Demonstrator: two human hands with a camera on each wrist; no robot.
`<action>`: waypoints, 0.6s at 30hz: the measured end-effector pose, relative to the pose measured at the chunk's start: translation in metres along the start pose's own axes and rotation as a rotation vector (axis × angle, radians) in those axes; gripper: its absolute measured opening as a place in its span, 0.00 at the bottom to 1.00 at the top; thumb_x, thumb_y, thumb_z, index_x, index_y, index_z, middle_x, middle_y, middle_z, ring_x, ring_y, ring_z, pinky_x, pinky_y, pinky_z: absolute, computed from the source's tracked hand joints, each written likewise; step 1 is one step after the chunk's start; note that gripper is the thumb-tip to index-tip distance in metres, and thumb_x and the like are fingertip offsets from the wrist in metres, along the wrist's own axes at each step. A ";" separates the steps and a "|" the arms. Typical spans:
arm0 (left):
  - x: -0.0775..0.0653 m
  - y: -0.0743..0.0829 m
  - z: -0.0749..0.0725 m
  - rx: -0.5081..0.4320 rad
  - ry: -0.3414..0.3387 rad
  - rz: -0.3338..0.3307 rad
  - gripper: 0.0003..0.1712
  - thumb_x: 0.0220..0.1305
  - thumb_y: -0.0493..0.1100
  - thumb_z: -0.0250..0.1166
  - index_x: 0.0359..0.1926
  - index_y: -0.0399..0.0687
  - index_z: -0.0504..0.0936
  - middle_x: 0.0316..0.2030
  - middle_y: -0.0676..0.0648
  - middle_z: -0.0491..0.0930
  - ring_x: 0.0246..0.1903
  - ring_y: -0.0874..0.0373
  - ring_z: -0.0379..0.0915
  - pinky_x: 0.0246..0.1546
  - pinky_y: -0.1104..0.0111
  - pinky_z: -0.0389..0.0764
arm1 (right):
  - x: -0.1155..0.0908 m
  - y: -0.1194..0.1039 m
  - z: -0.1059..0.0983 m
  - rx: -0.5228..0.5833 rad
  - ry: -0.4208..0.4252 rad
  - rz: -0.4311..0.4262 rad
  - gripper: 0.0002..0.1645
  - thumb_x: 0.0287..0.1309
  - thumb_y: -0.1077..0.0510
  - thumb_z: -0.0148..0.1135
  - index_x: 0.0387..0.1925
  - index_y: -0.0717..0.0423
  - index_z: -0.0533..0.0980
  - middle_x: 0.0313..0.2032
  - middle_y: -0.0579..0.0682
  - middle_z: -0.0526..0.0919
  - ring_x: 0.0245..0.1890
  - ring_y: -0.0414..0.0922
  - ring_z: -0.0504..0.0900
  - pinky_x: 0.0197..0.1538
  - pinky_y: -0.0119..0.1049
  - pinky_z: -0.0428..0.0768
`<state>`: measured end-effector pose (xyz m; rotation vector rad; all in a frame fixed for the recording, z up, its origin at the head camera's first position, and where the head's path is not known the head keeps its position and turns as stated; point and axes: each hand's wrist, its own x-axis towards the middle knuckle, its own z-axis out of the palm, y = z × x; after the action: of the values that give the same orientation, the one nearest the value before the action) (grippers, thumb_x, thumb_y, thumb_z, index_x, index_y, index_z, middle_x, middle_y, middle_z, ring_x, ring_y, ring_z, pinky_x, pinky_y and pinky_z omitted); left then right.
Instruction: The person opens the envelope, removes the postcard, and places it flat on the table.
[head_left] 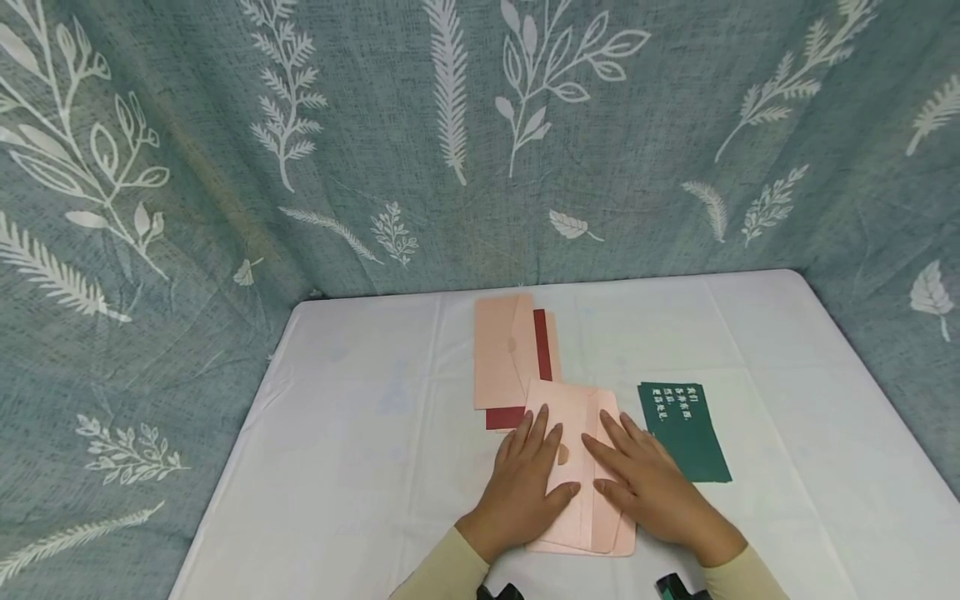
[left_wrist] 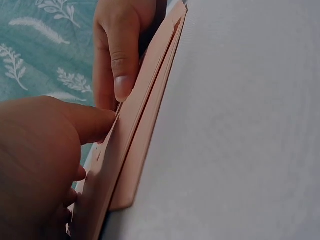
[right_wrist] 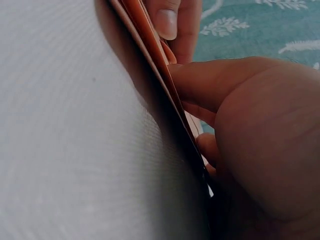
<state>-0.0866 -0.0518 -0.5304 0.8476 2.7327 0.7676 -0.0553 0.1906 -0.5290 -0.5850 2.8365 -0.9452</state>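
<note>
1. Envelopes point(head_left: 572, 417), pale pink and laid flat one on another, were on the near part of the counter point(head_left: 337, 475), between the person's two arms. At least two showed, the lower one jutting past the upper along the near and right edges.
2. The upper one bore a lengthwise fold on its right half and a small tan patch point(head_left: 562, 454) near its middle, just beside the left fingers.
3. The left hand point(head_left: 525, 487) lay open on the left side of the upper envelope, fingers straight and pointing away from the body, thumb reaching inward across the paper.
4. The right hand point(head_left: 648, 483) was open too, fingers extended over the right side, its thumb resting near the fold. Neither was curled round anything.
5. Both wrist views showed the thumbs touching the paper near its close end, with the layers slightly parted along the edge.
6. Beyond, a second pink pile point(head_left: 497, 354) had dark red card point(head_left: 543, 342) sticking out at its right and near sides; the near envelopes overlapped its closest right corner.
7. Green cards point(head_left: 693, 442) with white writing lay just right of the right hand.
8. White cloth covered the counter, and a blue-green curtain point(head_left: 375, 125) with white leaf patterns hung behind.
</note>
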 end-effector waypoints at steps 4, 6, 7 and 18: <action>0.002 -0.001 -0.001 -0.073 0.030 -0.012 0.43 0.77 0.55 0.66 0.83 0.38 0.65 0.86 0.39 0.47 0.84 0.41 0.41 0.77 0.39 0.51 | 0.000 0.001 0.001 -0.001 0.003 0.001 0.37 0.76 0.50 0.67 0.81 0.49 0.71 0.85 0.57 0.55 0.84 0.65 0.46 0.77 0.69 0.47; 0.002 -0.002 -0.003 -0.112 0.046 -0.021 0.42 0.77 0.55 0.66 0.82 0.38 0.66 0.86 0.39 0.50 0.84 0.41 0.43 0.77 0.38 0.53 | 0.000 0.001 0.001 0.001 0.006 0.000 0.37 0.76 0.50 0.67 0.81 0.49 0.71 0.85 0.57 0.55 0.84 0.65 0.47 0.77 0.69 0.47; 0.002 -0.002 -0.003 -0.133 0.052 -0.024 0.42 0.78 0.54 0.66 0.82 0.38 0.66 0.85 0.39 0.50 0.83 0.40 0.43 0.76 0.37 0.53 | 0.000 0.001 0.001 0.001 0.006 0.000 0.37 0.76 0.49 0.67 0.81 0.49 0.71 0.85 0.57 0.55 0.84 0.64 0.47 0.77 0.69 0.47; 0.003 -0.005 -0.017 -0.451 0.159 -0.085 0.36 0.80 0.54 0.63 0.78 0.39 0.72 0.82 0.42 0.62 0.81 0.42 0.53 0.75 0.37 0.58 | -0.001 0.001 0.001 0.010 0.006 -0.001 0.36 0.77 0.48 0.66 0.81 0.48 0.71 0.85 0.56 0.54 0.84 0.64 0.46 0.77 0.69 0.47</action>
<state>-0.0963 -0.0609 -0.5185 0.5882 2.5390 1.4110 -0.0546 0.1908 -0.5307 -0.5841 2.8356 -0.9619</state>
